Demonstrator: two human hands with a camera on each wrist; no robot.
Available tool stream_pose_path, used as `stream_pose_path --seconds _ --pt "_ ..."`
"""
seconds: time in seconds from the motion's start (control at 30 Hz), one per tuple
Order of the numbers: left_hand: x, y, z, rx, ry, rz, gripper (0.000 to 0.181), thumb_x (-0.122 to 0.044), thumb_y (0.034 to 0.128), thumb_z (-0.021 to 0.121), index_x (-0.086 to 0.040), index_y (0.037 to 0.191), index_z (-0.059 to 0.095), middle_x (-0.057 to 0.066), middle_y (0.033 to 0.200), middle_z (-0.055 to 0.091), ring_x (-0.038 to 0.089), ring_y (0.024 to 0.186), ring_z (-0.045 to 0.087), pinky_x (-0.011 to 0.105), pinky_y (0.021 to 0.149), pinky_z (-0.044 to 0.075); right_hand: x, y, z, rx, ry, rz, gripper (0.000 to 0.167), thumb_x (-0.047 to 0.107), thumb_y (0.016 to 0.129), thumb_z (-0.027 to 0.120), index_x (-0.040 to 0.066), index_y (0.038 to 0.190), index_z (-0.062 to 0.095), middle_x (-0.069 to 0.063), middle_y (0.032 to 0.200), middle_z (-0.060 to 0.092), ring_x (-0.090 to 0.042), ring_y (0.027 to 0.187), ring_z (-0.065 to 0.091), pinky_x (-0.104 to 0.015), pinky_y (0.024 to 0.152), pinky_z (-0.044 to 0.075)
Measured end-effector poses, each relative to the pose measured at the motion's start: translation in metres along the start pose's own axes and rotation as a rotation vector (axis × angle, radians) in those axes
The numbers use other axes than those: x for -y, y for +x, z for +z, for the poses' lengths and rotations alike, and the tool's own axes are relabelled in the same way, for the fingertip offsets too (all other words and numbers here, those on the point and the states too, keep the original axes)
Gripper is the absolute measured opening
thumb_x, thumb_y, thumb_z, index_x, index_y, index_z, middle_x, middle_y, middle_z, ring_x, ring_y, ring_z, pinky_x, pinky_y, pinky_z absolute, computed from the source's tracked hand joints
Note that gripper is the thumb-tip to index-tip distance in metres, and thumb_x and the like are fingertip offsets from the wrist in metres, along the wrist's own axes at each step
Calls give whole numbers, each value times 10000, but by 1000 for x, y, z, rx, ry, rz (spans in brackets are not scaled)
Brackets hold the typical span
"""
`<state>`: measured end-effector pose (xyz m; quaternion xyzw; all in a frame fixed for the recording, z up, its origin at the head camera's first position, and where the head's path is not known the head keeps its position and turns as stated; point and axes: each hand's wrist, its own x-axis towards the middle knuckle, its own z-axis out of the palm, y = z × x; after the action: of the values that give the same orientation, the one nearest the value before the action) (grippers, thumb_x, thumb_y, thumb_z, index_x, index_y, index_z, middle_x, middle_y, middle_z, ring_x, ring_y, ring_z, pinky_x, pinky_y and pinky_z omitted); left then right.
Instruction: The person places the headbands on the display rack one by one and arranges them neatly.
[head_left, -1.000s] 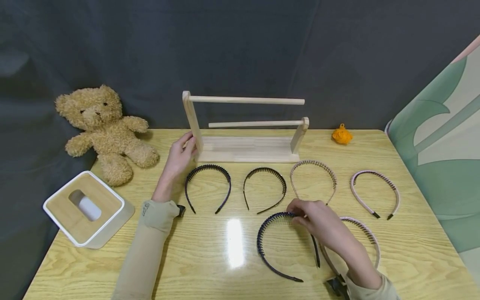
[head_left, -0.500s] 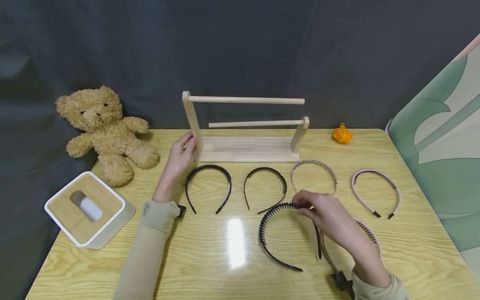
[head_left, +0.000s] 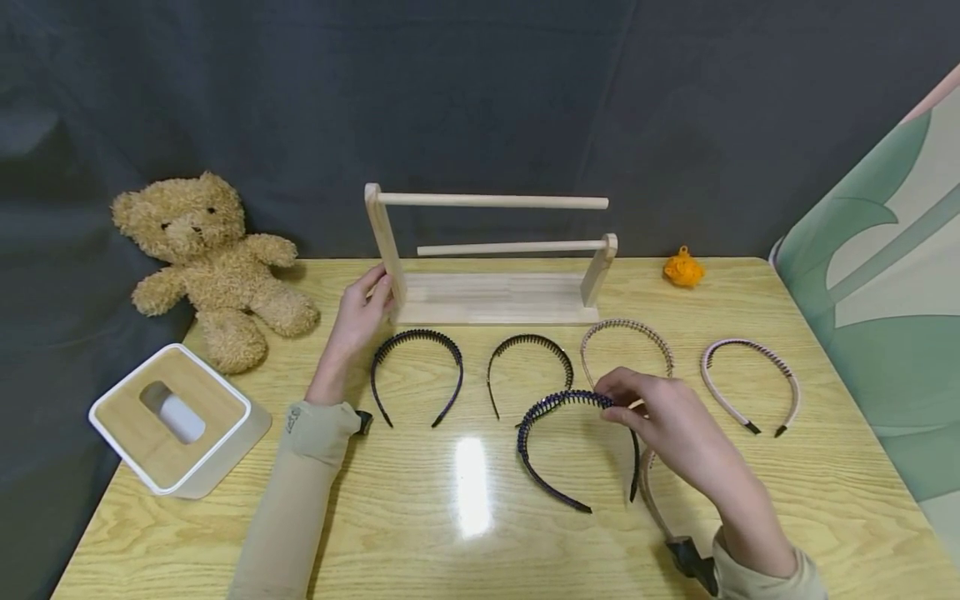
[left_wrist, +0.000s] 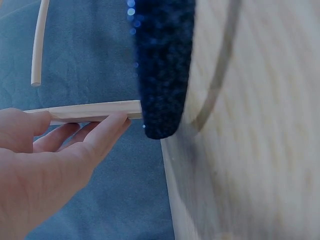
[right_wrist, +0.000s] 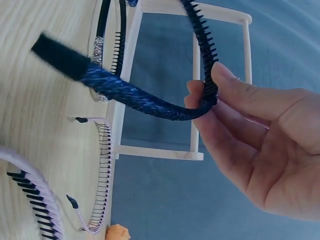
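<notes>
My right hand point(head_left: 670, 421) pinches the top right of a dark blue toothed headband point(head_left: 525, 450), whose two ends point down toward me. In the right wrist view the thumb and fingers of the right hand point(right_wrist: 260, 135) grip the band point(right_wrist: 145, 104) from both sides. At the wooden rack point(head_left: 495, 298), my left hand point(head_left: 356, 317) holds the lower part of the left upright point(head_left: 384, 233). The left wrist view has the left hand point(left_wrist: 65, 155) with thumb and fingers on either side of a wooden piece point(left_wrist: 95, 111). Both rack bars carry nothing.
On the table lie another dark blue headband point(head_left: 417, 335), a black one point(head_left: 529, 340), a beige-pink one point(head_left: 628, 323) and a pink one point(head_left: 750, 348). A teddy bear point(head_left: 217, 267) and a white box point(head_left: 187, 425) are at left. An orange object point(head_left: 683, 268) sits at back right.
My right hand has moved away from me and slightly right, raising the dark blue headband toward the black one. The left hand has stayed on the rack's upright.
</notes>
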<state>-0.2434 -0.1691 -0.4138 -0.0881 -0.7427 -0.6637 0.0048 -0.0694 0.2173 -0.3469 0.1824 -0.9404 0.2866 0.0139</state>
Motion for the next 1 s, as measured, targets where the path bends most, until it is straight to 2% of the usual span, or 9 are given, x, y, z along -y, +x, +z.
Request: stream_pose_path --seconds 0.2,0.73,1.0 --pt "0 0 0 -2 5 -1 463 -103 1176 394 81 1601 406 325 1588 432 458 1437 482 474 1194 465 3 -2 -6 -31 -2 8 215 9 885 863 71 1066 764 6 960 781 -164 799 743 -334 684 666" --pt "1 0 0 4 11 7 472 -101 1175 403 76 1612 386 326 1600 415 465 1433 483 460 1194 464 6 -6 -16 -44 30 18 195 23 893 864 96 1047 771 52 980 757 -150 856 729 -310 724 667" --pt "1 0 0 5 -19 3 465 -97 1175 389 86 1603 396 324 1597 417 480 1427 485 467 1192 464 8 -9 -21 -52 67 37 199 55 888 875 89 1054 770 79 959 750 -136 856 719 -275 717 665"
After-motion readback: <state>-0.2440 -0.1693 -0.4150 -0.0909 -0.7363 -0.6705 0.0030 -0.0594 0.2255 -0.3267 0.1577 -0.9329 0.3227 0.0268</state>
